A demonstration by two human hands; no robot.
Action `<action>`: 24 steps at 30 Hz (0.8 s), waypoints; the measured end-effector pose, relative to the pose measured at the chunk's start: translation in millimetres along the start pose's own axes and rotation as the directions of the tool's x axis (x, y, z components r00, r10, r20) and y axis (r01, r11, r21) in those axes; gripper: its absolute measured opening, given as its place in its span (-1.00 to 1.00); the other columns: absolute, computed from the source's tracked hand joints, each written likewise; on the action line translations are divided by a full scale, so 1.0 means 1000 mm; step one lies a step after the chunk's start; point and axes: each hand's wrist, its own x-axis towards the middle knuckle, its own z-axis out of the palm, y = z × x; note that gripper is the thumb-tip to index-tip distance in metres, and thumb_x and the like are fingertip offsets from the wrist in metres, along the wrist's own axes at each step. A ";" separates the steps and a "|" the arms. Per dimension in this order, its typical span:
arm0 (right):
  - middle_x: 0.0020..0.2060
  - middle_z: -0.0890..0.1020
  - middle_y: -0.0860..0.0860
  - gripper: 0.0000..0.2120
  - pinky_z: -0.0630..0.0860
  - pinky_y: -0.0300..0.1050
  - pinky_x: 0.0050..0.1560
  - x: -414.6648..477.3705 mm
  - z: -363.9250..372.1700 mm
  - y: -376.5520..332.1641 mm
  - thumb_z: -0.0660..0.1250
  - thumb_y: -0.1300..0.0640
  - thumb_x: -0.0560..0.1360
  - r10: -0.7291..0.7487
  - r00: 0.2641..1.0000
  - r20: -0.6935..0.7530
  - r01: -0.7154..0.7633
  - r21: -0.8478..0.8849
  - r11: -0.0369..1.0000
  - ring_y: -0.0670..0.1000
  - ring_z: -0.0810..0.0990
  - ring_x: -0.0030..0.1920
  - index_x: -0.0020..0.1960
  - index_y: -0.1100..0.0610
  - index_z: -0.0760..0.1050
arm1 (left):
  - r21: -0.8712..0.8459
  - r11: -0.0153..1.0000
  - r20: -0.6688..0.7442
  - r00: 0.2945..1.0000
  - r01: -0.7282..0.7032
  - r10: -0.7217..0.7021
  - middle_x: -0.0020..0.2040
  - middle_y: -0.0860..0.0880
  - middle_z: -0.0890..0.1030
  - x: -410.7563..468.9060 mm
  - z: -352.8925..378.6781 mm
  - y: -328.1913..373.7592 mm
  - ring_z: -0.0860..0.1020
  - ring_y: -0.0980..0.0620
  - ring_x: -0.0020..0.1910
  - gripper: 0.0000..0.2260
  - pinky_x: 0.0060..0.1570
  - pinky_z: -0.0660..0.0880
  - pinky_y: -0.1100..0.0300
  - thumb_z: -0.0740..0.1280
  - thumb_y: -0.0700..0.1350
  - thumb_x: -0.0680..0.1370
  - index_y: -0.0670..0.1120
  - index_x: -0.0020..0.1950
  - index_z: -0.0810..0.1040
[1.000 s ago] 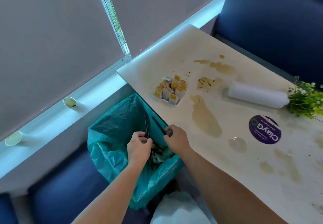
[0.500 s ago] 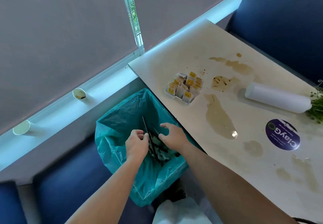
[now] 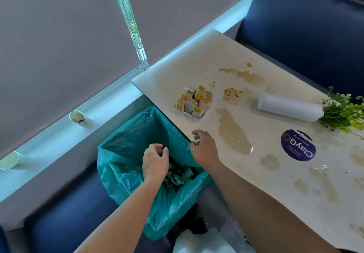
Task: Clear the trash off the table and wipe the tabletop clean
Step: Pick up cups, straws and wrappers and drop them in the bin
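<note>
Head view: both hands hang loosely curled and empty, the left hand (image 3: 155, 160) over the green bag (image 3: 126, 150) at lower centre, the right hand (image 3: 203, 148) at the stained table (image 3: 177, 75) edge. Dark trash (image 3: 178, 174) in the bag is partly hidden by the left hand and hard to make out. Greens (image 3: 344, 112) beside the lying bottle (image 3: 289, 106) are cut off at the right edge.

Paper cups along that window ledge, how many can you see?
2. A stained paper cup lies on its side on the white window ledge beyond the teal trash bag; a second paper cup lies at the picture's left edge. Others may be hidden.
</note>
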 end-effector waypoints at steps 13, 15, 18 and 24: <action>0.12 0.44 -0.02 -0.62 0.54 -0.06 0.16 -0.021 -0.123 0.046 0.33 0.22 0.55 0.066 0.941 -0.332 -0.066 0.012 0.998 0.00 0.51 0.08 0.36 0.06 0.47 | 0.005 0.961 0.187 0.944 -0.277 0.271 0.08 0.07 0.57 -0.034 0.064 0.105 0.56 0.07 -0.01 -0.81 -0.02 0.49 0.11 0.34 0.04 0.63 0.06 0.22 0.50; 0.10 0.44 -0.02 -0.62 0.54 -0.06 0.13 -0.031 -0.144 0.061 0.33 0.23 0.55 0.086 0.924 -0.372 -0.083 0.022 0.996 0.01 0.52 0.07 0.35 0.07 0.47 | 0.003 0.946 0.222 0.922 -0.325 0.316 0.09 0.07 0.57 -0.047 0.078 0.119 0.57 0.04 0.02 -0.83 0.00 0.51 0.10 0.33 0.04 0.63 0.09 0.20 0.49; 0.10 0.46 0.01 -0.62 0.53 -0.03 0.12 -0.050 -0.174 0.088 0.34 0.25 0.54 0.134 0.888 -0.439 -0.129 0.041 0.991 0.02 0.51 0.03 0.33 0.10 0.47 | 0.004 0.924 0.274 0.890 -0.381 0.366 0.09 0.07 0.57 -0.071 0.101 0.138 0.58 0.05 0.01 -0.83 0.02 0.54 0.08 0.33 0.05 0.63 0.09 0.21 0.49; 0.19 0.49 0.07 -0.56 0.51 0.05 0.20 -0.085 -0.222 0.133 0.34 0.23 0.54 0.228 0.838 -0.496 -0.219 0.077 0.973 0.13 0.53 0.13 0.41 0.17 0.44 | 0.026 0.875 0.348 0.825 -0.483 0.445 0.09 0.06 0.58 -0.124 0.147 0.163 0.58 0.08 -0.04 -0.81 0.03 0.56 0.09 0.34 0.03 0.63 0.06 0.22 0.50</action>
